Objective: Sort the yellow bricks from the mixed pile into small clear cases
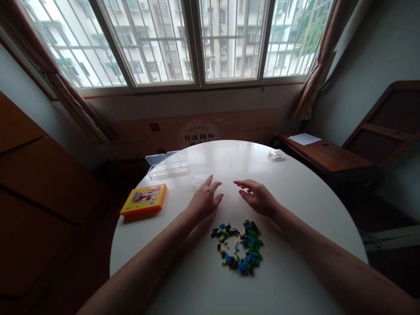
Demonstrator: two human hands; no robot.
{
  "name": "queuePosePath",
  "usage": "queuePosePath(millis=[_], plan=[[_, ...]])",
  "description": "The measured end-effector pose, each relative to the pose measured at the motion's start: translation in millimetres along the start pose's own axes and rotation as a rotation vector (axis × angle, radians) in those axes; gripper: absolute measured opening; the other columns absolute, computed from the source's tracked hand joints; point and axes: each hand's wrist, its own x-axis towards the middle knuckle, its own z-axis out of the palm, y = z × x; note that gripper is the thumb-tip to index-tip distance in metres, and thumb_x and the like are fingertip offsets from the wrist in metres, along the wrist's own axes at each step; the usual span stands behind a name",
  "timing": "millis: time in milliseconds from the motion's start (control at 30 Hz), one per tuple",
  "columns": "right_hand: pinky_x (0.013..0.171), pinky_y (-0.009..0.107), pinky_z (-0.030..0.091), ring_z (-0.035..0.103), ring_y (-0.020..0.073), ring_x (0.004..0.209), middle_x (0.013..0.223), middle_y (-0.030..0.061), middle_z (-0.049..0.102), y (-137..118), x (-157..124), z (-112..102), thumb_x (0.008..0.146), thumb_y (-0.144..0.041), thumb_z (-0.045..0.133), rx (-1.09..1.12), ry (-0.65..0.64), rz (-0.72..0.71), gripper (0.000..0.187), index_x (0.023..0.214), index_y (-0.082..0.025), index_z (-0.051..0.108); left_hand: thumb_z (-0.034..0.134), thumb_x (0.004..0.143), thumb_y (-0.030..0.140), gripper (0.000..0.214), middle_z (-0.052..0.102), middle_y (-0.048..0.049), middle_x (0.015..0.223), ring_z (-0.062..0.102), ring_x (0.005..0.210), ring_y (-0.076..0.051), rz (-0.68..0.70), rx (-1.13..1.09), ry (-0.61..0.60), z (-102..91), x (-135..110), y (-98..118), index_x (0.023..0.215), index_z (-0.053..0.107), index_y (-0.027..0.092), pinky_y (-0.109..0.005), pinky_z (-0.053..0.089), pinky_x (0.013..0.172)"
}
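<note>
My left hand [206, 196] is over the middle of the white round table [288, 245], fingers apart and holding nothing. Just beyond its fingertips lies a small clear plastic box [198, 179]. Facing it, my right hand [257, 196] has its fingers loosely stretched and nothing in them. A gap separates the two hands. Nearer to me than both hands, small building bricks [252, 245] in green, blue, dark brown and cream lie loose in a rough ring, touched by neither hand.
On the left stands a yellow-orange box [144, 199] with a printed lid. Behind it is a clear compartment case [169, 168] with raised lids. A small clear container [276, 155] sits at the far right. Beyond the table, a wooden side table [331, 153] carries a paper sheet [304, 138].
</note>
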Motion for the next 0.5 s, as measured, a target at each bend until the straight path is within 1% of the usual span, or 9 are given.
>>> queuePosePath(millis=[67, 100, 167, 233, 267, 300, 367, 400, 500], plan=[[0.087, 0.04, 0.055, 0.064, 0.0231, 0.104, 0.121, 0.0089, 0.066, 6, 1, 2, 0.089, -0.021, 0.056, -0.034, -0.003, -0.021, 0.041, 0.129, -0.025, 0.063, 0.058, 0.089, 0.029, 0.04, 0.044, -0.0149, 0.15, 0.049, 0.133, -0.03, 0.094, -0.094, -0.019, -3.4, 0, 13, 0.128, 0.06, 0.02, -0.044, 0.043, 0.107], [0.092, 0.041, 0.054, 0.062, 0.0237, 0.109, 0.124, 0.0091, 0.064, 8, 1, 2, 0.089, -0.022, 0.055, -0.051, -0.01, -0.022, 0.041, 0.13, -0.026, 0.062, 0.056, 0.089, 0.028, 0.037, 0.046, -0.0126, 0.149, 0.053, 0.129, -0.028, 0.142, -0.139, -0.014, -7.3, 1, 17, 0.125, 0.061, 0.022, -0.042, 0.046, 0.105], [0.099, 0.044, 0.05, 0.058, 0.0246, 0.117, 0.128, 0.01, 0.061, 10, 1, 2, 0.09, -0.022, 0.055, -0.078, -0.03, -0.008, 0.041, 0.13, -0.025, 0.063, 0.05, 0.092, 0.026, 0.029, 0.055, -0.0081, 0.141, 0.064, 0.112, -0.021, 0.196, -0.195, 0.035, -18.8, 6, 18, 0.116, 0.066, 0.024, -0.034, 0.053, 0.094], [0.104, 0.046, 0.046, 0.055, 0.026, 0.122, 0.131, 0.0112, 0.059, 10, 0, 3, 0.089, -0.022, 0.055, -0.096, -0.051, 0.011, 0.04, 0.128, -0.024, 0.064, 0.046, 0.093, 0.022, 0.028, 0.069, -0.0061, 0.118, 0.067, 0.097, -0.018, 0.147, -0.116, 0.102, -32.0, 13, 10, 0.107, 0.07, 0.022, -0.03, 0.054, 0.086], [0.106, 0.047, 0.044, 0.054, 0.0268, 0.124, 0.132, 0.0118, 0.058, 10, -1, 3, 0.088, -0.022, 0.056, -0.101, -0.061, 0.018, 0.041, 0.128, -0.024, 0.064, 0.047, 0.092, 0.022, 0.027, 0.071, -0.0054, 0.108, 0.067, 0.093, -0.018, 0.081, -0.008, 0.113, -37.7, 16, 4, 0.107, 0.07, 0.022, -0.031, 0.053, 0.086], [0.108, 0.048, 0.042, 0.053, 0.0275, 0.125, 0.134, 0.0122, 0.057, 9, -1, 4, 0.088, -0.021, 0.057, -0.102, -0.067, 0.023, 0.041, 0.128, -0.023, 0.064, 0.049, 0.091, 0.023, 0.026, 0.072, -0.0046, 0.103, 0.067, 0.091, -0.019, 0.002, 0.117, 0.091, -42.0, 19, -4, 0.105, 0.071, 0.023, -0.031, 0.053, 0.085], [0.11, 0.049, 0.04, 0.051, 0.0282, 0.128, 0.136, 0.0125, 0.056, 7, -2, 5, 0.087, -0.02, 0.058, -0.11, -0.083, 0.033, 0.042, 0.128, -0.023, 0.064, 0.052, 0.088, 0.023, 0.024, 0.071, -0.0086, 0.099, 0.066, 0.091, -0.024, -0.081, 0.191, 0.08, -44.7, 23, -21, 0.094, 0.074, 0.019, -0.036, 0.052, 0.082], [0.11, 0.05, 0.04, 0.05, 0.0283, 0.129, 0.137, 0.0124, 0.055, 6, -3, 5, 0.086, -0.02, 0.058, -0.118, -0.092, 0.037, 0.043, 0.129, -0.024, 0.064, 0.05, 0.089, 0.025, 0.026, 0.07, -0.0102, 0.099, 0.066, 0.092, -0.026, -0.116, 0.211, 0.081, -43.0, 23, -29, 0.094, 0.075, 0.019, -0.037, 0.052, 0.082], [0.11, 0.05, 0.04, 0.051, 0.0281, 0.129, 0.137, 0.0117, 0.056, 3, -3, 6, 0.086, -0.02, 0.058, -0.147, -0.118, 0.045, 0.043, 0.129, -0.024, 0.064, 0.047, 0.092, 0.031, 0.032, 0.068, -0.0123, 0.103, 0.065, 0.094, -0.026, -0.215, 0.228, 0.087, -30.9, 21, -49, 0.103, 0.074, 0.018, -0.036, 0.051, 0.082]])
